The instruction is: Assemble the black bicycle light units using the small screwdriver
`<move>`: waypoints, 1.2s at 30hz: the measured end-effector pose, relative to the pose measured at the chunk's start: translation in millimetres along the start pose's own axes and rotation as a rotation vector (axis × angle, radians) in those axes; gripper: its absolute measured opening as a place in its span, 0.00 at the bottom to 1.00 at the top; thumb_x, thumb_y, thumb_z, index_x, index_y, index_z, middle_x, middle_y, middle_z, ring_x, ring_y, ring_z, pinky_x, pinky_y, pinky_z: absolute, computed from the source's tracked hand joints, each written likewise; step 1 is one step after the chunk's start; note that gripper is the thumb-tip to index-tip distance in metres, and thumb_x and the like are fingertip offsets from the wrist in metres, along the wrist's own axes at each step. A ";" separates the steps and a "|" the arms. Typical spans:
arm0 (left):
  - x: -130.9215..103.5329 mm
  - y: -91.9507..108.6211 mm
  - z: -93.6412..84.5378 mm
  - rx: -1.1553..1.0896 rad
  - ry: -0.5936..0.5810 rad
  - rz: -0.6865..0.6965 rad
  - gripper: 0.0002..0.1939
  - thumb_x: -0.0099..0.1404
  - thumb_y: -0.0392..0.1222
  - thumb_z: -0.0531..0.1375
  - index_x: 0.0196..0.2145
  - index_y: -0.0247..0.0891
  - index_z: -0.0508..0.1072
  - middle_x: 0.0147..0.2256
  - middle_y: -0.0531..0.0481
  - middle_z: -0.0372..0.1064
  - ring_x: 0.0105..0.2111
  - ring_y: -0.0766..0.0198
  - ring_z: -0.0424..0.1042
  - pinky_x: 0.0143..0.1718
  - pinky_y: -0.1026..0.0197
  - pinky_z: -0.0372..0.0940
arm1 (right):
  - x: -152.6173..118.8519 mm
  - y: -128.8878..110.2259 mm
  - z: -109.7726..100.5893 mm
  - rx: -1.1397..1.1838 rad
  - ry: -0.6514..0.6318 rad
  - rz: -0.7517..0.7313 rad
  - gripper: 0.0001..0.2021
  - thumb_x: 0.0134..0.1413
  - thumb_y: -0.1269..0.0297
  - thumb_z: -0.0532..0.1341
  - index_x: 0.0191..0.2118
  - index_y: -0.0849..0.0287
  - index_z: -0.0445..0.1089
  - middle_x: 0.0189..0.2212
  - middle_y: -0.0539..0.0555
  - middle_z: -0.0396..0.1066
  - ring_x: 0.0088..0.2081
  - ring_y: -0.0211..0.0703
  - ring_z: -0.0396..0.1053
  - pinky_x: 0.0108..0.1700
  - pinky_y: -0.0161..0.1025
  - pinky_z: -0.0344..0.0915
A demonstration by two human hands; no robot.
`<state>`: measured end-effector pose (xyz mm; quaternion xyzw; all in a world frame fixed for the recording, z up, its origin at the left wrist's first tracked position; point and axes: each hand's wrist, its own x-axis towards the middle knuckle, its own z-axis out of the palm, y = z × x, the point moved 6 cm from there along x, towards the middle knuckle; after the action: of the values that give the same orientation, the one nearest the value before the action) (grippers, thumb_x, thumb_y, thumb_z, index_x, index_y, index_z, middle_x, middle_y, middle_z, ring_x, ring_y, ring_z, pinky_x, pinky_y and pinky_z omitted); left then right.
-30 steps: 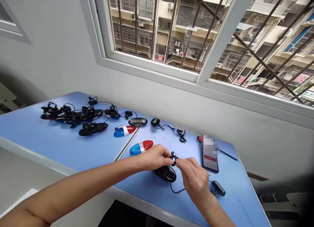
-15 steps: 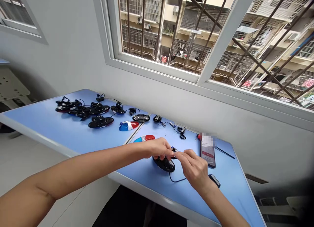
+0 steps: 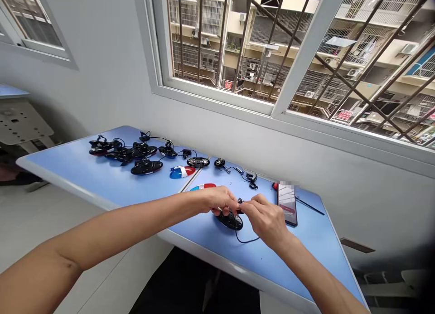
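My left hand (image 3: 221, 200) and my right hand (image 3: 265, 218) meet above the near part of the table, fingers pinched together. Between the fingertips is a small black part (image 3: 240, 207), mostly covered, so its kind does not show. Just below my left fingers lies a glossy black oval housing (image 3: 231, 221) with a thin black cable (image 3: 246, 242) running right, under my right hand. Partly behind my left forearm rests a red and blue light cover (image 3: 208, 185).
Several black housings with clamps and cables (image 3: 147, 166) lie at the left. A second red and blue cover (image 3: 182, 172) and an opened oval shell (image 3: 198, 162) are near the table seam. A clamp (image 3: 252, 180) and phone (image 3: 287, 207) lie farther right. A wall and window stand behind.
The view has shifted slightly. Both hands stay together at the small black part, with the right fingers turned a little; the dark object by my right wrist is now hidden.
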<state>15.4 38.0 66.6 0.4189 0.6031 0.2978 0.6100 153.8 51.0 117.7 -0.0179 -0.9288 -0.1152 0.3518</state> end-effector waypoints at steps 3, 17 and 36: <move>-0.2 1.7 0.0 0.005 0.014 0.005 0.13 0.41 0.46 0.67 0.23 0.35 0.74 0.24 0.53 0.70 0.22 0.70 0.60 0.19 0.67 0.47 | 2.4 1.1 -1.9 0.015 -0.032 -0.015 0.14 0.62 0.80 0.51 0.38 0.57 0.71 0.27 0.47 0.75 0.32 0.36 0.65 0.26 0.33 0.53; -5.7 3.3 3.6 -0.039 0.013 -0.011 0.12 0.40 0.44 0.67 0.22 0.34 0.73 0.24 0.53 0.70 0.22 0.71 0.61 0.19 0.67 0.48 | 3.5 -6.5 0.0 -0.106 -0.024 -0.055 0.13 0.63 0.78 0.54 0.33 0.58 0.71 0.22 0.48 0.71 0.30 0.35 0.63 0.26 0.35 0.49; -7.0 4.4 1.7 -0.080 0.021 -0.023 0.12 0.44 0.44 0.70 0.24 0.35 0.74 0.24 0.54 0.70 0.21 0.72 0.61 0.18 0.68 0.49 | 5.5 6.5 0.6 0.113 -0.012 0.414 0.09 0.63 0.69 0.58 0.31 0.55 0.73 0.29 0.49 0.75 0.33 0.40 0.63 0.29 0.35 0.52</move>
<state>17.0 33.8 73.7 0.3838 0.6019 0.3191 0.6233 150.0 57.2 122.2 -0.1893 -0.9124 0.0121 0.3628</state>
